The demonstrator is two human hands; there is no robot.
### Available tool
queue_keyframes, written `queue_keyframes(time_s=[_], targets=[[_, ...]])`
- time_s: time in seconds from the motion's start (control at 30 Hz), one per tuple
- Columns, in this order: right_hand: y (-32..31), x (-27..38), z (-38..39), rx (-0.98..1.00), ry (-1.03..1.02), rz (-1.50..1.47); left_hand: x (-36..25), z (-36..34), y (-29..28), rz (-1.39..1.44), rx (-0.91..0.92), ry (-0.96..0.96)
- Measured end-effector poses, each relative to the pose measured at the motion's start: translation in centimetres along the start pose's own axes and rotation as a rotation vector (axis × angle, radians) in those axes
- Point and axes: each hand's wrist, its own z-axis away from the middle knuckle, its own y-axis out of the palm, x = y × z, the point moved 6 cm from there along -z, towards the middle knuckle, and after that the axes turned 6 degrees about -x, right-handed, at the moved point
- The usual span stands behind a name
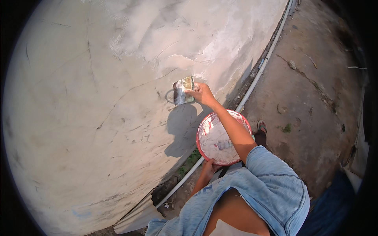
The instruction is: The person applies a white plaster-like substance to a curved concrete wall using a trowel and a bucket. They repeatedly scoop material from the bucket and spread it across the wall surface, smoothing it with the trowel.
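Observation:
My right hand (200, 93) grips a square metal scraper blade (181, 84), smeared and shiny, held at the plastered wall (98, 78); whether its whole face touches the surface I cannot tell. My right arm crosses over a round red-rimmed tub (210, 139), whose inside is coated with whitish material. Low on the tub's near side, my left hand (209, 167) is closed on its rim, the fingers partly hidden. A dark shadow lies on the wall just below the blade. Faint cracks and patchy whiter areas mark the wall around it.
A pale pipe (260, 70) runs along the wall's foot, with small weeds beside it. Stained concrete ground (299, 126) with a long crack lies to the right, where my sandalled foot (262, 127) shows. A corrugated sheet (139, 218) sits at the lower edge.

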Motion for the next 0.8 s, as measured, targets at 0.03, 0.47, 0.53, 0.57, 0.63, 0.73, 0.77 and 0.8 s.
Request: queue_keyframes(time_s=[0.03, 0.47, 0.53, 0.57, 0.63, 0.73, 0.77, 0.8], targets=[[-0.4, -0.1, 0.7, -0.009, -0.004, 0.017, 0.2, 0.0, -0.2, 0.023, -0.001, -0.011], [1.7, 4.9, 8.2, -0.595, -0.569, 0.577, 1.7, -1.7, -1.7, 0.020, 0.019, -0.053], [3.7, 5.0, 8.4, -0.516, -0.577, 0.584, 1.9, -1.3, -1.6, 0.006, 0.006, -0.061], [3.5, 4.9, 8.6, -0.489, -0.575, 0.565, 1.8, -1.4, -1.6, 0.013, 0.014, -0.063], [3.1, 4.2, 9.0, -0.334, -0.594, 0.537, 1.9, -1.3, -1.4, 0.037, 0.025, -0.069], [2.5, 3.1, 8.8, -0.048, -0.560, 0.403, 1.0, -0.2, -0.7, -0.056, 0.001, -0.129], [2.5, 2.8, 7.9, -0.016, -0.479, 0.295, 0.7, -0.6, -0.3, -0.051, 0.019, -0.096], [2.5, 2.8, 7.2, 0.011, -0.393, 0.184, 0.7, -0.9, -0.2, -0.051, 0.033, -0.068]])
